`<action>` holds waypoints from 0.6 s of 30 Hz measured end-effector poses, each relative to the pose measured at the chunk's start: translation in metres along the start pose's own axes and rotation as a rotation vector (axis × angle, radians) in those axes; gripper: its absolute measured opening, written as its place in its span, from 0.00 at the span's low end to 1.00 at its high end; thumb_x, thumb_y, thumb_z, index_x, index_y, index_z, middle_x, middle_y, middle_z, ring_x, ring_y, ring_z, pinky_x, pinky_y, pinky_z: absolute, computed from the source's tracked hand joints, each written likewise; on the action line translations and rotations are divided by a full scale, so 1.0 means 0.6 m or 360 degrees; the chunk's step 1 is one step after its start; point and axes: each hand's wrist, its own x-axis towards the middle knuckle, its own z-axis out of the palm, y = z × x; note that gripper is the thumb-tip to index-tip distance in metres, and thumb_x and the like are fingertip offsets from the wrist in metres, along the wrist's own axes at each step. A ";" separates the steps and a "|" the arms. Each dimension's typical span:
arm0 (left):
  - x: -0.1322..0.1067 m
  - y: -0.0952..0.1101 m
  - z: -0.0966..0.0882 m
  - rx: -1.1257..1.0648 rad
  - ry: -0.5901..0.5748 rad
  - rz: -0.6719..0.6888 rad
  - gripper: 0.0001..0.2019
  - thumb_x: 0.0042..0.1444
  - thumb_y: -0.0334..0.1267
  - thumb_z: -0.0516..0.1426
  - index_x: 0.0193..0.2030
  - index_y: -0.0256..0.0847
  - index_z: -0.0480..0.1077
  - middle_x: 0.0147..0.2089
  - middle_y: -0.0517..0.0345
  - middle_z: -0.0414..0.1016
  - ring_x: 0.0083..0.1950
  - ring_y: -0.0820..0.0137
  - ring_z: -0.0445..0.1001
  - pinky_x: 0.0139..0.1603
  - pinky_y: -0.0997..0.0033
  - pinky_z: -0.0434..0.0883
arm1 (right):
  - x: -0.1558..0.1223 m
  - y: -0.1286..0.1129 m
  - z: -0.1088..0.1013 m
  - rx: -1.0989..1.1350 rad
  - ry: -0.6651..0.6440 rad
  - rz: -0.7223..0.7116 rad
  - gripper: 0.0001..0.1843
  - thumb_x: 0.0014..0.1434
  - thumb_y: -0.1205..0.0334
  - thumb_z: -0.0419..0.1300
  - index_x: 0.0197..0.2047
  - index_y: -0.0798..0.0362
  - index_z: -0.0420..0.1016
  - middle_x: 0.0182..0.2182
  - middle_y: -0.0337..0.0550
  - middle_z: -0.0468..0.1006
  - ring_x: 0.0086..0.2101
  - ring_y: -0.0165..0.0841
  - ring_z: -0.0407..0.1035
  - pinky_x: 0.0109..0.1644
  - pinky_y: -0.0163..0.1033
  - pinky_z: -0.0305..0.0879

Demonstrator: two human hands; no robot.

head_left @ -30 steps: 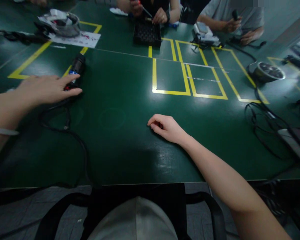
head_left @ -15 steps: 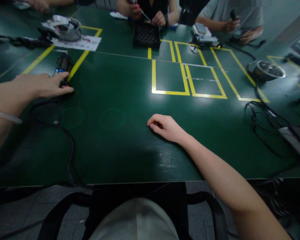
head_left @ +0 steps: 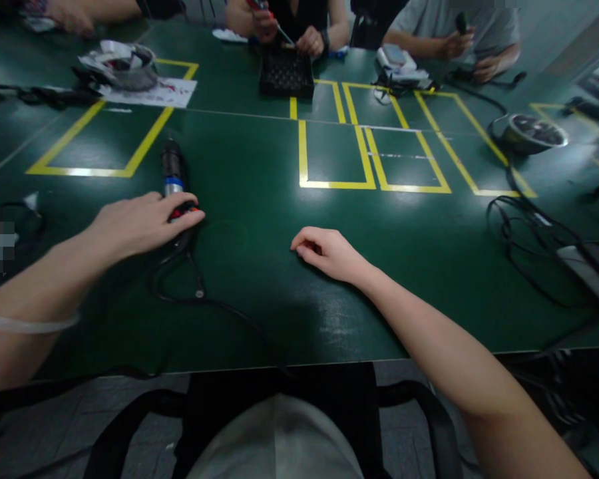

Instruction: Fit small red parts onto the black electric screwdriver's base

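My left hand [head_left: 150,219] is closed round the body of a dark electric screwdriver [head_left: 172,163] with a blue ring. The tool lies low over the green table [head_left: 259,293], its bit pointing toward the far side. From its rear end a black cord [head_left: 219,304] loops and runs toward the near edge. Resting on the table near the middle, my right hand [head_left: 332,254] has its fingers curled in toward the thumb, and no object shows in it.
Yellow tape outlines [head_left: 337,185] mark the table. Far left, a metal bowl [head_left: 140,70] stands on a printed sheet [head_left: 180,93]. A co-worker's hands work over a black tray [head_left: 286,76]. At right are another metal bowl [head_left: 534,136] and tangled black cables [head_left: 509,233].
My left hand has moved right and nearer to me with the electric screwdriver, drawing its cord along. My right hand has stayed in place.
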 end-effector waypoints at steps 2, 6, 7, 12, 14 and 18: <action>-0.023 0.075 -0.013 0.0058 -0.0087 -0.0004 0.36 0.67 0.65 0.33 0.68 0.51 0.65 0.41 0.48 0.72 0.34 0.63 0.71 0.36 0.64 0.67 | -0.001 0.000 0.000 0.0042 0.0037 0.0009 0.07 0.61 0.70 0.55 0.40 0.55 0.74 0.31 0.38 0.74 0.28 0.27 0.63 0.36 0.34 0.58; -0.042 0.188 -0.023 0.0057 0.0047 0.0201 0.29 0.72 0.53 0.35 0.70 0.53 0.64 0.45 0.46 0.74 0.39 0.59 0.76 0.42 0.60 0.68 | -0.004 0.000 -0.001 0.0080 0.0070 -0.0028 0.07 0.62 0.70 0.55 0.41 0.55 0.73 0.31 0.37 0.72 0.27 0.27 0.63 0.35 0.34 0.59; -0.043 0.207 -0.023 0.0039 0.0076 0.0265 0.28 0.72 0.50 0.37 0.71 0.53 0.63 0.44 0.46 0.74 0.40 0.58 0.76 0.44 0.59 0.68 | -0.005 0.000 -0.002 0.0076 0.0064 -0.0047 0.07 0.62 0.70 0.55 0.42 0.55 0.73 0.31 0.38 0.72 0.28 0.26 0.63 0.35 0.34 0.59; -0.043 0.265 -0.022 -0.0023 0.0183 0.0465 0.24 0.71 0.45 0.41 0.69 0.53 0.65 0.41 0.49 0.75 0.38 0.59 0.76 0.43 0.60 0.68 | -0.010 -0.002 -0.003 0.0014 -0.0035 -0.0107 0.10 0.59 0.69 0.60 0.45 0.55 0.71 0.37 0.40 0.73 0.30 0.27 0.64 0.38 0.35 0.61; -0.043 0.274 -0.021 -0.0038 0.0217 0.0487 0.24 0.71 0.44 0.42 0.68 0.52 0.66 0.39 0.49 0.75 0.37 0.59 0.76 0.42 0.59 0.68 | -0.011 -0.004 -0.002 -0.0007 -0.0063 -0.0089 0.11 0.58 0.69 0.62 0.45 0.54 0.70 0.38 0.40 0.73 0.31 0.28 0.64 0.38 0.35 0.62; -0.043 0.275 -0.017 -0.0095 0.0282 0.0496 0.25 0.71 0.44 0.41 0.70 0.50 0.64 0.39 0.49 0.75 0.37 0.59 0.76 0.42 0.59 0.68 | -0.013 -0.008 0.003 -0.0026 -0.0095 -0.0117 0.09 0.61 0.69 0.61 0.45 0.52 0.70 0.39 0.40 0.73 0.33 0.29 0.65 0.40 0.35 0.62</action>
